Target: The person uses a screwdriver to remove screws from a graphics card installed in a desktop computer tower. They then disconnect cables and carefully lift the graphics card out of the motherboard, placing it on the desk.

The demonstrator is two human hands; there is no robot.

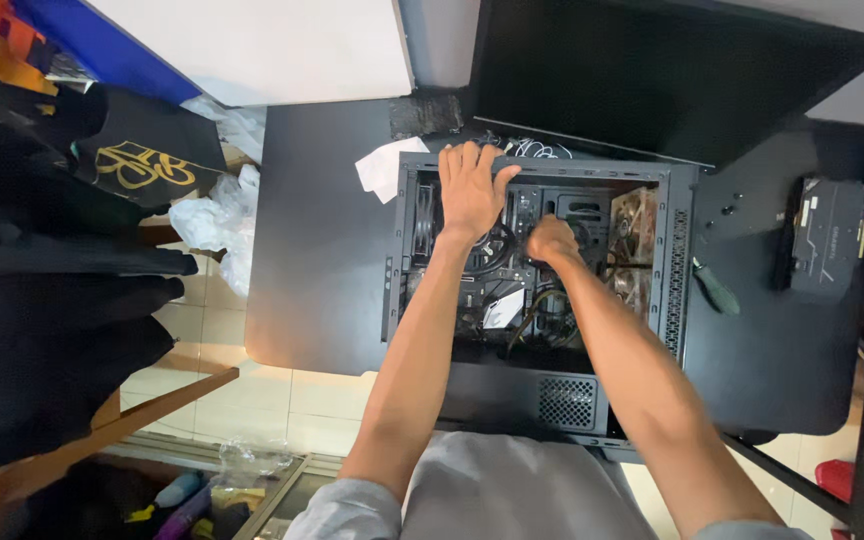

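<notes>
Below the head camera, an open black computer case [542,260] lies on its side on a dark table [322,260], its inside turned upward. The person's left hand [470,190] rests flat on the case's far top edge, fingers [457,160] spread and released, gripping nothing. The right hand [552,240] reaches down among the parts in the middle of the case; its fingers are curled into a clenched shape, but whether they grasp anything cannot be told, since the hand hides what lies beneath it. Cables and a small white tag [504,310] lie just beside that hand, toward the person. Fans [637,225] sit at the right end inside the case, next to a perforated side strip.

On the table to the right of the case lie a screwdriver with a dark green handle [717,290] and, farther off, a black graphics card [827,240]. A crumpled white paper [382,168] lies at the case's far left corner. A large black panel [672,70] lies beyond the case, and white plastic bags [214,215] sit off the table's left edge
</notes>
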